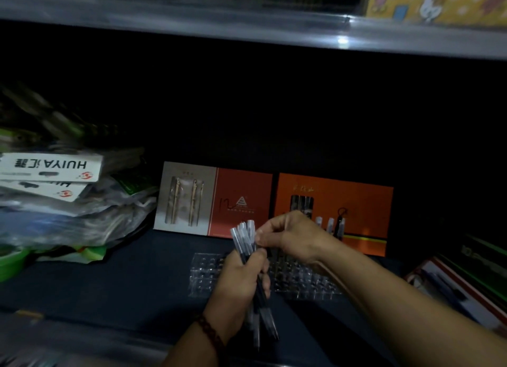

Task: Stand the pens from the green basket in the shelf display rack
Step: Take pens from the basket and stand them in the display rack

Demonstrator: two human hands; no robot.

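My left hand [241, 281] grips a bundle of several pens [245, 236] with clear caps and dark barrels, held upright over the shelf. My right hand [290, 237] pinches the cap end of one pen in the bundle. Under both hands lies the clear plastic display rack [203, 273] with rows of holes. Three pens [330, 225] stand in the rack's back right part, behind my right hand. A green basket edge [11, 262] shows at the far left.
Two pen gift boxes, grey-red [214, 199] and orange [356, 202], lean at the back of the dark shelf. A pile of bagged stationery [55, 191] fills the left side. More boxes [466, 279] lie at the right. Another shelf [247, 24] runs overhead.
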